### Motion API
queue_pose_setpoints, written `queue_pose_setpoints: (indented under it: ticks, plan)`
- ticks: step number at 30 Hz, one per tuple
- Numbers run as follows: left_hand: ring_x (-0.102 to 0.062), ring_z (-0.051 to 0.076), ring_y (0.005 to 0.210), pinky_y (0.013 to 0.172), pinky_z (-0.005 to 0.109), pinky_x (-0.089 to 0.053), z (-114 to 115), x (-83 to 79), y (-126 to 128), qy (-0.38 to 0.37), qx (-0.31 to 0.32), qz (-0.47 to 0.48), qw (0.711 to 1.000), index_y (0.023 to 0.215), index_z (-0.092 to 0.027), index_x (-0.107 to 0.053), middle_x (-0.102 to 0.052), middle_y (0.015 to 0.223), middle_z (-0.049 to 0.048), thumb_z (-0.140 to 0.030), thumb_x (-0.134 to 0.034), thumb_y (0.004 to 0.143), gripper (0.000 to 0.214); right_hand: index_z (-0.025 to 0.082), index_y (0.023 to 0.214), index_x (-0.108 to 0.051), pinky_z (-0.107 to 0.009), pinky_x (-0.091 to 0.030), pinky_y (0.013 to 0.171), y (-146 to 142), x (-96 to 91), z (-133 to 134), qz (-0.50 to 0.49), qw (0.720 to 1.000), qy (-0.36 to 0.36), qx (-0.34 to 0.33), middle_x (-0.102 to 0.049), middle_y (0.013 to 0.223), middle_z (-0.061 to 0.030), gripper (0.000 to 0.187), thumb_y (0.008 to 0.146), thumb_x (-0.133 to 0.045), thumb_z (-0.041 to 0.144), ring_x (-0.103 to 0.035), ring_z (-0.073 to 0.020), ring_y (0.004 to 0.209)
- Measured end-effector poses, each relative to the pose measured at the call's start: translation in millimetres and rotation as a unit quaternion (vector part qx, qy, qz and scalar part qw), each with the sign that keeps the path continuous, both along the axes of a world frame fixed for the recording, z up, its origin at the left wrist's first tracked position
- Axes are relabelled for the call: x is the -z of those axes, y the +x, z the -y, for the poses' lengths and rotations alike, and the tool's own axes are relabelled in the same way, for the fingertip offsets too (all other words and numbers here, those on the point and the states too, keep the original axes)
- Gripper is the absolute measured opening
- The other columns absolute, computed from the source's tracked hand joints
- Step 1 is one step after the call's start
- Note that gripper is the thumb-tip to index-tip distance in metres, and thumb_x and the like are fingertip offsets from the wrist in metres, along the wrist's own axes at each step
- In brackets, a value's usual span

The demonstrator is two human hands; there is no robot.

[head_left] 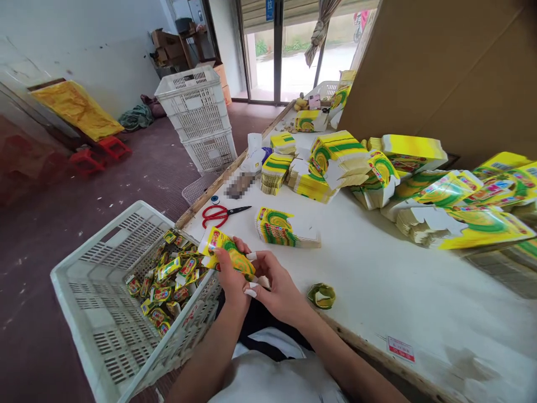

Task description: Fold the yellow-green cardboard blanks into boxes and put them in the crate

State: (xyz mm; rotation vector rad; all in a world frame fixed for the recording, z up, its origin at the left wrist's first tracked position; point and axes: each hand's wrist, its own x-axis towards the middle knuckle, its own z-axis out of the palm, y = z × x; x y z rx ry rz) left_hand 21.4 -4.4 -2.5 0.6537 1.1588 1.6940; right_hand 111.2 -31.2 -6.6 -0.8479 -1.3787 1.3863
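Observation:
Between both hands, over the table's near edge, is a yellow and green printed carton [218, 242]. My left hand [230, 280] is closed round it, with the thumb across its printed face. At the carton's right end my right hand [277, 285] is closed, with white coverings on the fingertips; thumb and fingers pinch the end nearest me. A stack of flat cartons [281, 226] lies on the table just beyond the hands. To the left, a white plastic crate [100, 319] holds many small filled-looking cartons [168, 282].
Red-handled scissors [218, 215] and a small round lid [215, 199] lie by the table's left edge. A roll of green tape [322, 295] sits right of my hands. More carton stacks [335, 162] fill the table's back. White crates [197, 117] stand stacked on the floor.

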Motion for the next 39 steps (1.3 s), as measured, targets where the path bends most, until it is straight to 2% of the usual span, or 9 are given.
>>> queue_pose_setpoints:
  ticks: [5, 11, 18, 22, 24, 27, 30, 34, 39]
  plan:
    - [-0.063, 0.022, 0.091, 0.081, 0.033, -0.052, 12.7, 5.3, 1.4, 0.010, 0.040, -0.080, 0.996, 0.091, -0.024, -0.062, -0.066, 0.088, 0.0045, -0.076, -0.064, 0.059, 0.061, 0.023, 0.108, -0.053, -0.025, -0.045, 0.061, 19.6, -4.8, -9.0, 0.009, 0.998, 0.028, 0.059, -0.058, 0.076, 0.0027, 0.033, 0.078, -0.064, 0.027, -0.054, -0.0131, 0.068]
    - [-0.063, 0.015, 0.070, 0.072, 0.028, -0.052, 11.7, 4.6, -1.4, 0.004, 0.042, -0.103, 0.994, 0.075, -0.020, -0.066, -0.070, 0.074, -0.0005, -0.042, -0.079, 0.064, 0.028, 0.023, 0.093, -0.068, -0.029, -0.050, 0.065, 39.9, 0.5, -17.2, 0.120, 0.977, 0.106, 0.139, -0.070, 0.082, -0.0017, 0.018, 0.082, -0.054, 0.017, -0.064, -0.0172, 0.072]
    - [-0.058, 0.024, 0.117, 0.102, 0.039, -0.043, 10.8, -19.2, -30.3, 0.084, 0.008, -0.207, 0.975, 0.113, -0.025, -0.059, -0.064, 0.121, 0.0077, -0.047, -0.074, 0.071, 0.050, 0.034, 0.096, -0.073, -0.043, -0.050, 0.082, 67.3, -4.5, -22.5, 0.306, 0.888, 0.277, 0.204, -0.072, 0.083, -0.0019, 0.031, 0.089, -0.051, 0.013, -0.062, -0.0207, 0.078]
    - [-0.058, 0.032, 0.114, 0.101, 0.041, -0.043, 12.5, -34.1, -28.7, 0.025, 0.197, -0.386, 0.901, 0.113, -0.023, -0.062, -0.065, 0.114, 0.0091, -0.025, -0.089, 0.043, 0.076, 0.040, 0.101, -0.068, -0.053, -0.027, 0.112, 63.8, -10.0, -14.0, 0.322, 0.865, 0.364, 0.126, -0.072, 0.089, 0.0030, 0.034, 0.088, -0.054, 0.013, -0.062, -0.0217, 0.098]
    - [-0.065, 0.030, 0.097, 0.088, 0.040, -0.050, 11.8, -32.5, -22.9, -0.015, 0.266, -0.429, 0.863, 0.111, -0.023, -0.064, -0.068, 0.102, 0.0073, -0.022, -0.085, 0.048, 0.066, 0.039, 0.119, -0.059, -0.057, -0.021, 0.115, 60.5, -7.4, -9.7, 0.289, 0.881, 0.331, 0.178, -0.067, 0.111, -0.0014, 0.038, 0.086, -0.057, 0.018, -0.054, -0.0266, 0.117]
    - [-0.065, 0.029, 0.089, 0.081, 0.039, -0.051, 12.2, -23.1, -15.8, -0.033, 0.246, -0.461, 0.852, 0.112, -0.023, -0.061, -0.068, 0.096, 0.0061, -0.026, -0.082, 0.055, 0.061, 0.028, 0.141, -0.035, -0.059, -0.030, 0.111, 55.7, 2.7, -6.7, 0.185, 0.929, 0.187, 0.260, -0.047, 0.141, -0.0124, 0.063, 0.084, -0.061, 0.032, -0.041, -0.0323, 0.133]
    - [-0.064, 0.031, 0.096, 0.085, 0.041, -0.049, 16.2, -13.9, -13.1, -0.016, 0.229, -0.464, 0.855, 0.116, -0.024, -0.058, -0.067, 0.101, 0.0073, -0.031, -0.083, 0.055, 0.067, 0.023, 0.139, -0.037, -0.051, -0.045, 0.103, 47.9, 11.8, -5.9, 0.046, 0.986, -0.008, 0.158, -0.051, 0.138, -0.0148, 0.058, 0.087, -0.055, 0.042, -0.052, -0.0298, 0.125]
    - [-0.062, 0.032, 0.105, 0.089, 0.043, -0.048, 22.2, -7.4, -11.8, 0.039, 0.292, -0.489, 0.821, 0.124, -0.024, -0.051, -0.062, 0.119, 0.0115, -0.027, -0.080, 0.060, 0.070, 0.022, 0.125, -0.056, -0.044, -0.058, 0.082, 35.6, 13.7, -5.2, -0.059, 0.978, -0.194, 0.047, -0.070, 0.110, -0.0114, 0.052, 0.082, -0.060, 0.051, -0.068, -0.0287, 0.099]
    - [-0.065, 0.027, 0.093, 0.081, 0.037, -0.051, 22.9, -4.5, -10.6, 0.058, 0.282, -0.507, 0.812, 0.118, -0.024, -0.048, -0.062, 0.109, 0.0072, -0.024, -0.075, 0.064, 0.061, 0.026, 0.123, -0.060, -0.042, -0.058, 0.082, 31.6, 13.8, -7.0, -0.110, 0.967, -0.226, 0.042, -0.071, 0.110, -0.0096, 0.069, 0.068, -0.067, 0.068, -0.068, -0.0277, 0.099]
